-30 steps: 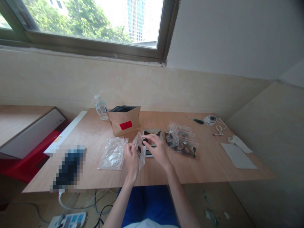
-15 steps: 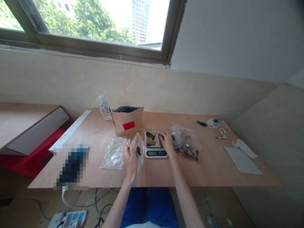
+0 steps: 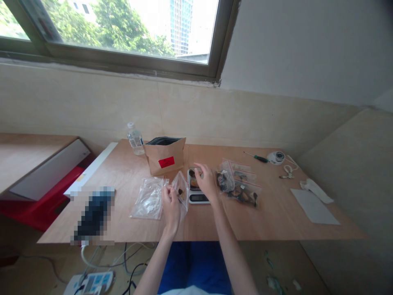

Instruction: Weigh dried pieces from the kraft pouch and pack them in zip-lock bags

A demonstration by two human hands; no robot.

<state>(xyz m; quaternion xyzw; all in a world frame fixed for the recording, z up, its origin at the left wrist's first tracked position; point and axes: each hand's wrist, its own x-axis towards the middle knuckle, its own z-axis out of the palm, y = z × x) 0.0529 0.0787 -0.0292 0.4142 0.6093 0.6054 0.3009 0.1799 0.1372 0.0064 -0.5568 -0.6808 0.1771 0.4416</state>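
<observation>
The hands work side by side over the desk, apart from each other. The left hand is closed at the fingertips on a small clear bag, its mouth gaping toward the right hand; a dark dried piece shows inside. The right hand is curled above a kitchen scale, thumb and forefinger foremost; whether they grip anything cannot be told. Brownish dried pieces lie on the scale's plate, partly hidden by that hand.

Just left of the left hand lies a flat stack of clear bags. Just right of the right hand are filled bags of dark pieces, overlapping. Beyond the left hand stands a brown paper bag, open at the top, with a red label, and beside it, farther off, a water bottle. Well beyond the right hand, to its right, are a green-handled screwdriver and a white camera.
</observation>
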